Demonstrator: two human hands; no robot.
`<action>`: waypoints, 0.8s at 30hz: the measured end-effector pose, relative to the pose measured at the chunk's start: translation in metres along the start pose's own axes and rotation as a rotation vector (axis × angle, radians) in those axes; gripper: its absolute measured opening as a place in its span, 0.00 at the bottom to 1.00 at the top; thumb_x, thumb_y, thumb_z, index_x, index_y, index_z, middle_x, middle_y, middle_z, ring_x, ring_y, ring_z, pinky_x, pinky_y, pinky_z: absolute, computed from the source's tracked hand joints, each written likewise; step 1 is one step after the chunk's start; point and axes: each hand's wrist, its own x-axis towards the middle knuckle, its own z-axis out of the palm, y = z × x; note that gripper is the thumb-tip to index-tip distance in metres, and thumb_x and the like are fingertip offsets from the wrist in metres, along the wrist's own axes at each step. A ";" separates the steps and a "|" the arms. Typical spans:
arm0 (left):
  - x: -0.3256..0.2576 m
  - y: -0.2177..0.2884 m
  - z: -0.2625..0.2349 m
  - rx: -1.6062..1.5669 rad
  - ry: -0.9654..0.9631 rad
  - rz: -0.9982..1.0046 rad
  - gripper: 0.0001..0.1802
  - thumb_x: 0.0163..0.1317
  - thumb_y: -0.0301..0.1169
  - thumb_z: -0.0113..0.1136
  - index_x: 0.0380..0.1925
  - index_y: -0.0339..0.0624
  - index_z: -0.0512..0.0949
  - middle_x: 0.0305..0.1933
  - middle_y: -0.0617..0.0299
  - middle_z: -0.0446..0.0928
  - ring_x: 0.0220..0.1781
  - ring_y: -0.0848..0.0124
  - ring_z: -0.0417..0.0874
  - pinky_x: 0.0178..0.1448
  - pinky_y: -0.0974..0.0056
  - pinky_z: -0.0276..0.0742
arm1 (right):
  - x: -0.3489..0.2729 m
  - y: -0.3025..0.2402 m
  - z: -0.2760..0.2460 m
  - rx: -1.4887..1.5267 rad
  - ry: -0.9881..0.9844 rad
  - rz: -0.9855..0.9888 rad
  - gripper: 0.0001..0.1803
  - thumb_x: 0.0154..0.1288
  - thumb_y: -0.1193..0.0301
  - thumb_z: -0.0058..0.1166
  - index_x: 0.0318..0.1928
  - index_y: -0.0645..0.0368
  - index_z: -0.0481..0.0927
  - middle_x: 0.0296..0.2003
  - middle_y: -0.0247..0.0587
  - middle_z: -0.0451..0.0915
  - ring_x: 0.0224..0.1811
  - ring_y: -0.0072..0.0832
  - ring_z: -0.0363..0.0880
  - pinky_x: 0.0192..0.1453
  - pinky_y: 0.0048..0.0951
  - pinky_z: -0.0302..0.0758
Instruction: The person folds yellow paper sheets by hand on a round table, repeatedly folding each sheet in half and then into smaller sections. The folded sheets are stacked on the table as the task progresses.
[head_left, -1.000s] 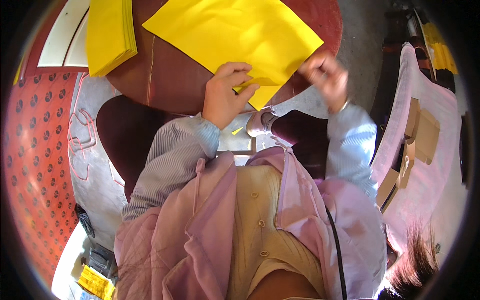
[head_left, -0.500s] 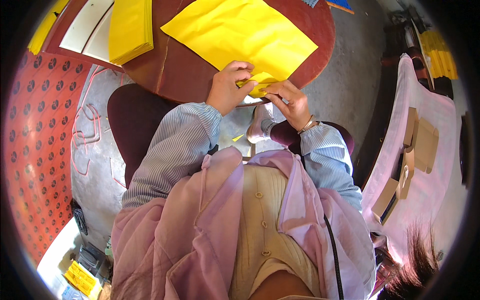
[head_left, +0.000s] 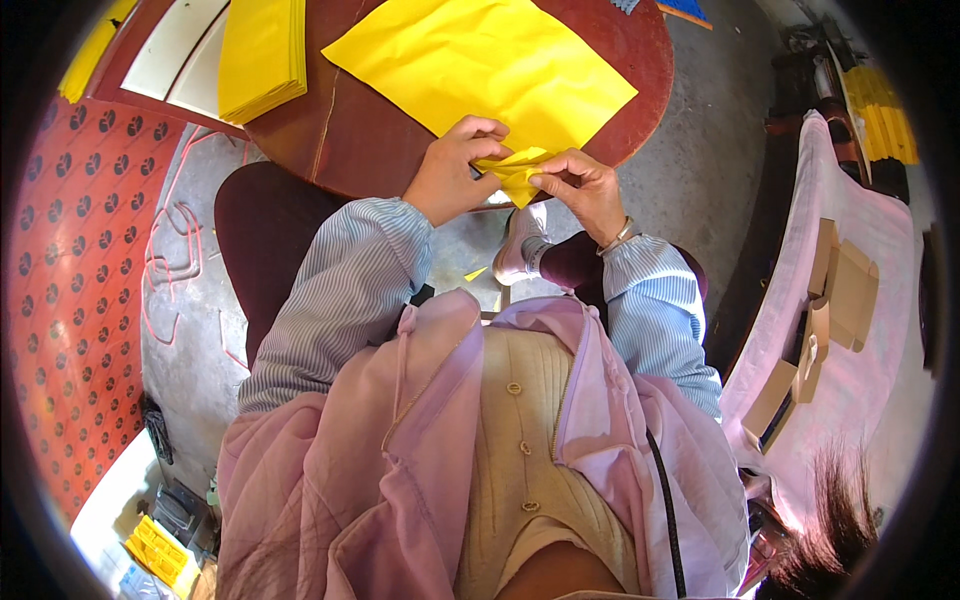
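Note:
A bright yellow sheet (head_left: pixel 480 70), cloth or paper I cannot tell, lies spread over the round brown table. Its near corner hangs past the table edge and is creased and gathered between my hands. My left hand (head_left: pixel 450 172) pinches the left side of that corner between thumb and fingers. On the other side, my right hand (head_left: pixel 588 198) grips the corner's edge with thumb and forefinger, its remaining fingers curled. A stack of folded yellow sheets (head_left: pixel 262 60) sits to the left on the table.
The round table (head_left: pixel 640 60) has a curved near edge above my knees. Pink wire-like loops (head_left: pixel 180 250) lie on the grey floor at left, near a red patterned panel (head_left: pixel 90 270). At right, opened cardboard boxes (head_left: pixel 850 295) rest on a pink cloth-covered surface (head_left: pixel 800 400).
The gathered corner now shows more, pointing down between my hands. My left hand has shifted slightly left, and the right hand has turned a little downward. The rest of the sheet stays put.

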 end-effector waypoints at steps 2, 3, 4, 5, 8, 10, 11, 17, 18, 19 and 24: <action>0.000 0.002 0.000 0.012 -0.003 -0.010 0.13 0.57 0.25 0.71 0.43 0.35 0.86 0.63 0.58 0.81 0.59 0.63 0.86 0.57 0.64 0.85 | 0.000 0.004 0.001 0.015 0.006 -0.025 0.07 0.67 0.78 0.72 0.44 0.63 0.87 0.39 0.33 0.86 0.38 0.20 0.86 0.45 0.21 0.83; 0.001 0.003 0.002 0.012 0.004 -0.025 0.13 0.58 0.25 0.72 0.43 0.34 0.86 0.62 0.58 0.81 0.59 0.63 0.87 0.58 0.64 0.85 | 0.000 0.006 0.002 -0.001 0.011 -0.047 0.08 0.67 0.79 0.72 0.44 0.63 0.87 0.39 0.33 0.86 0.38 0.19 0.85 0.45 0.21 0.83; 0.001 0.005 0.003 0.004 0.021 -0.036 0.12 0.58 0.26 0.72 0.42 0.34 0.86 0.61 0.58 0.82 0.58 0.64 0.87 0.58 0.64 0.85 | 0.000 0.007 0.003 -0.017 0.014 -0.070 0.09 0.66 0.79 0.72 0.45 0.63 0.86 0.40 0.33 0.86 0.38 0.19 0.85 0.44 0.21 0.82; 0.001 0.006 0.006 0.022 0.050 -0.061 0.12 0.59 0.26 0.73 0.42 0.34 0.86 0.60 0.58 0.83 0.57 0.64 0.87 0.58 0.64 0.85 | -0.001 0.007 0.004 -0.034 0.017 -0.093 0.10 0.66 0.79 0.72 0.45 0.62 0.85 0.41 0.33 0.86 0.38 0.18 0.85 0.44 0.21 0.82; 0.003 0.008 0.013 0.025 0.138 -0.111 0.10 0.61 0.27 0.73 0.40 0.33 0.87 0.57 0.58 0.85 0.54 0.65 0.88 0.57 0.64 0.85 | -0.006 0.004 0.009 -0.107 0.096 -0.141 0.09 0.63 0.80 0.74 0.40 0.61 0.86 0.36 0.28 0.82 0.33 0.14 0.77 0.38 0.20 0.77; 0.004 0.008 0.014 -0.010 0.161 -0.140 0.10 0.63 0.28 0.73 0.40 0.33 0.87 0.56 0.59 0.86 0.52 0.65 0.89 0.56 0.64 0.84 | -0.009 0.000 0.010 -0.216 0.128 -0.194 0.08 0.63 0.79 0.74 0.40 0.61 0.87 0.37 0.30 0.84 0.34 0.16 0.80 0.39 0.21 0.78; 0.004 0.008 0.014 -0.011 0.159 -0.132 0.10 0.62 0.28 0.73 0.39 0.32 0.87 0.56 0.57 0.85 0.52 0.64 0.89 0.57 0.64 0.85 | -0.010 -0.002 0.010 -0.266 0.135 -0.222 0.08 0.63 0.79 0.74 0.41 0.61 0.88 0.38 0.32 0.84 0.35 0.17 0.81 0.40 0.22 0.79; 0.004 0.007 0.012 -0.007 0.136 -0.125 0.10 0.62 0.27 0.72 0.38 0.30 0.86 0.57 0.55 0.85 0.52 0.61 0.89 0.59 0.63 0.85 | -0.012 -0.005 0.007 -0.280 0.102 -0.284 0.05 0.65 0.77 0.72 0.40 0.63 0.90 0.39 0.37 0.86 0.38 0.23 0.86 0.43 0.24 0.82; 0.004 0.006 0.011 -0.010 0.128 -0.125 0.10 0.62 0.26 0.72 0.39 0.31 0.86 0.57 0.55 0.85 0.53 0.61 0.89 0.59 0.63 0.85 | -0.012 -0.004 0.006 -0.274 0.094 -0.252 0.06 0.65 0.77 0.72 0.41 0.63 0.90 0.40 0.37 0.86 0.40 0.23 0.86 0.44 0.24 0.82; 0.004 0.006 0.010 -0.019 0.121 -0.121 0.10 0.61 0.26 0.72 0.39 0.31 0.86 0.57 0.55 0.85 0.53 0.61 0.89 0.59 0.63 0.85 | -0.012 -0.003 0.005 -0.270 0.084 -0.222 0.06 0.66 0.77 0.72 0.42 0.64 0.90 0.41 0.37 0.86 0.41 0.23 0.86 0.46 0.24 0.83; 0.003 0.004 0.002 -0.043 0.046 -0.076 0.11 0.57 0.24 0.70 0.41 0.33 0.87 0.57 0.56 0.84 0.54 0.62 0.88 0.60 0.63 0.85 | -0.011 0.001 0.005 -0.277 0.089 -0.161 0.07 0.65 0.77 0.73 0.42 0.64 0.89 0.41 0.36 0.85 0.42 0.22 0.85 0.47 0.23 0.83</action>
